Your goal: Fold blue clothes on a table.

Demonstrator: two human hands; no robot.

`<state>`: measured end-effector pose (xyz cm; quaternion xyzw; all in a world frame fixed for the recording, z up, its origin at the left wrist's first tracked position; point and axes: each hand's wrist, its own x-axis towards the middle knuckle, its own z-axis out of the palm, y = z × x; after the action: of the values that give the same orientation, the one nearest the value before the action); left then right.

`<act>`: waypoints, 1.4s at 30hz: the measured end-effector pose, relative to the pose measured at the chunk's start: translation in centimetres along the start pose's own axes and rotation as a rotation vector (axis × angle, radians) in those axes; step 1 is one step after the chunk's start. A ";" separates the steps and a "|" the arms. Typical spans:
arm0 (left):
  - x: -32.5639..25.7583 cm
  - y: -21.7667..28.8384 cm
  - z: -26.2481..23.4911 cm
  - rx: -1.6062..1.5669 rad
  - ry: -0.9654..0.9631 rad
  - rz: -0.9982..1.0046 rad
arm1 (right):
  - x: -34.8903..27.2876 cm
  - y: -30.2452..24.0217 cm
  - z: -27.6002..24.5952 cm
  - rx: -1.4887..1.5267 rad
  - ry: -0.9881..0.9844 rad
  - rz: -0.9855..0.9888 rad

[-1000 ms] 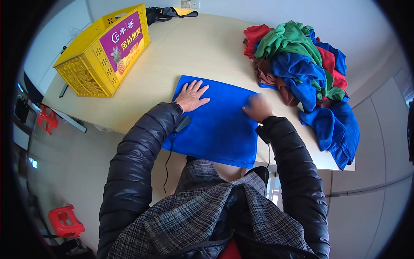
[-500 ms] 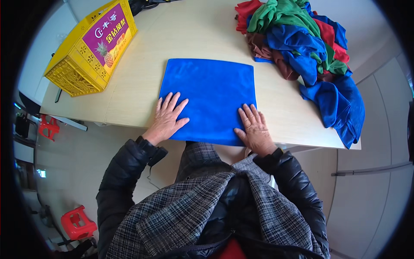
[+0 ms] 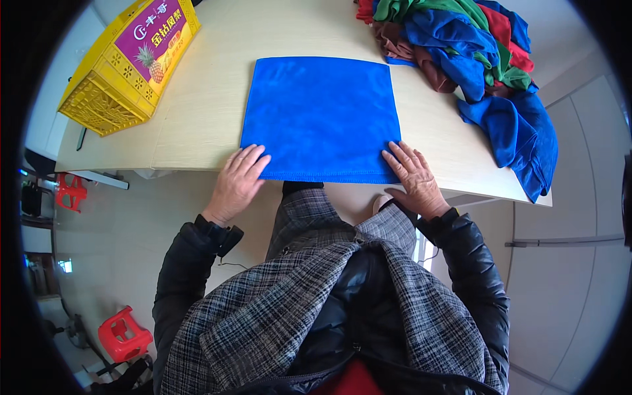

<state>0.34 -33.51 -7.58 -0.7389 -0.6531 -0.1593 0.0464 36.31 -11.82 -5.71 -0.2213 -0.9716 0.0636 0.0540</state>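
A square blue cloth [image 3: 322, 118] lies flat on the pale wooden table [image 3: 197, 125], its near edge along the table's front edge. My left hand [image 3: 237, 184] rests palm down at the cloth's near left corner, fingers spread and touching the edge. My right hand [image 3: 413, 179] rests palm down at the near right corner, fingertips on the cloth. Neither hand grips anything.
A pile of blue, green, red and brown cloths [image 3: 474, 59] lies at the table's far right, one blue piece hanging over the edge. A yellow plastic crate [image 3: 125, 62] stands at the far left. Red stools [image 3: 122, 332] stand on the floor to the left.
Both hands have slid back over the cloth toward me, from its middle to its near corners. The cloth now lies smooth and square.
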 end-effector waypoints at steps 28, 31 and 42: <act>12.4 13.2 5.5 -0.018 0.186 0.334 | 4.0 4.7 -3.6 0.536 0.220 0.155; 12.9 13.3 5.5 0.030 0.209 0.355 | 8.5 8.7 -4.3 0.654 0.113 0.147; 14.0 12.5 5.4 -0.112 0.160 0.392 | 22.8 20.4 2.2 0.510 0.201 0.342</act>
<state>14.88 -20.51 -6.77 -0.8381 -0.4814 -0.2415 0.0871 24.25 16.16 -9.17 -0.3659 -0.8630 0.2908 0.1919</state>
